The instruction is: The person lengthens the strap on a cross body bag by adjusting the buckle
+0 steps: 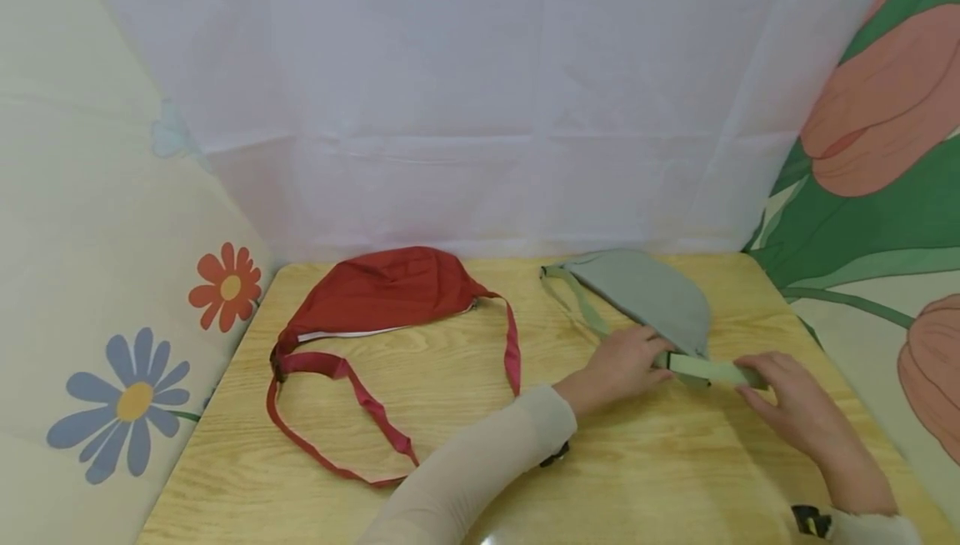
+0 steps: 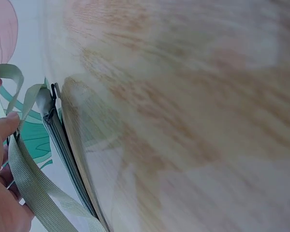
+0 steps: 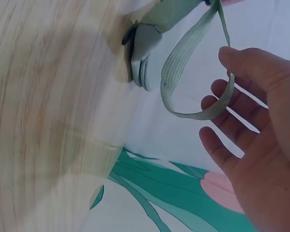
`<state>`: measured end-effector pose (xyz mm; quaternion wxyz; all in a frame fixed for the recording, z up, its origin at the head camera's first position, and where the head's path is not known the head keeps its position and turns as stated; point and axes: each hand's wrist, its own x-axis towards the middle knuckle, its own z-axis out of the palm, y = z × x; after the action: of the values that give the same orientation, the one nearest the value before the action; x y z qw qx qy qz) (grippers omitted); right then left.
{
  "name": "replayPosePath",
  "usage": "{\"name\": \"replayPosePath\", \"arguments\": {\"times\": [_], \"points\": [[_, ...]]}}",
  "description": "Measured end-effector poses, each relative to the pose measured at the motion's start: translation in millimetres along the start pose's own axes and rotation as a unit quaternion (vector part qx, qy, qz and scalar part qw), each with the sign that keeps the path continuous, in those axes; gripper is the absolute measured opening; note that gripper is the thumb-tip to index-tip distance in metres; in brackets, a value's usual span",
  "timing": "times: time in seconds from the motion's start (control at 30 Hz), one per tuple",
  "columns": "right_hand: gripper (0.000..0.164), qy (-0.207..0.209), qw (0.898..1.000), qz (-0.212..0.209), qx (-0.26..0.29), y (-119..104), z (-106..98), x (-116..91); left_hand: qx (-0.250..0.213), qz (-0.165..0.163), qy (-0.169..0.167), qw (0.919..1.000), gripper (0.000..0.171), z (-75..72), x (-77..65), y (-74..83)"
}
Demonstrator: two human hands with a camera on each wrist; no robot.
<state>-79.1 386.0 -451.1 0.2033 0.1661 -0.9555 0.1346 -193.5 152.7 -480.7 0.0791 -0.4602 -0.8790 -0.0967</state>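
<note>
A grey-green waist bag point(image 1: 645, 291) lies at the back right of the table, its pale green strap point(image 1: 716, 371) drawn out in front of it. My left hand point(image 1: 621, 366) pinches the strap at a dark buckle point(image 1: 666, 359); the left wrist view shows the thumb over the webbing point(image 2: 31, 188). To the right, my right hand point(image 1: 795, 403) pinches a loop of the same strap between thumb and index finger. In the right wrist view that loop point(image 3: 176, 72) hangs against the other fingers. The bag's zip point(image 2: 70, 154) shows in the left wrist view.
A red waist bag point(image 1: 390, 287) lies at the back left, with its red strap point(image 1: 375, 412) curling forward across the wooden table point(image 1: 225, 462). Behind stands a white cloth point(image 1: 420, 95). Flower-printed sheets hang left point(image 1: 45, 237) and right point(image 1: 885, 278).
</note>
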Motion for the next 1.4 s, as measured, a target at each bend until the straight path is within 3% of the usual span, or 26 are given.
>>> {"name": "replayPosePath", "arguments": {"times": [0.17,0.47,0.87,1.4], "points": [[0.043,-0.020,1.000,0.012,0.018,-8.1,6.2,5.4,-0.005,-0.001,0.002,1.0000,0.044,0.3,0.5,0.0],[0.044,-0.014,0.999,-0.016,0.030,-20.7,20.8,19.9,-0.005,-0.002,0.001,1.0000,0.044,-4.4,-0.4,1.0],[0.046,0.035,0.997,-0.069,-0.009,-27.4,35.2,26.5,0.005,0.005,0.009,0.9999,0.045,-3.1,0.2,1.3],[0.047,0.033,0.998,-0.044,0.002,-20.2,27.0,15.5,0.017,0.001,0.008,0.9998,0.043,-4.5,0.0,0.1]]}}
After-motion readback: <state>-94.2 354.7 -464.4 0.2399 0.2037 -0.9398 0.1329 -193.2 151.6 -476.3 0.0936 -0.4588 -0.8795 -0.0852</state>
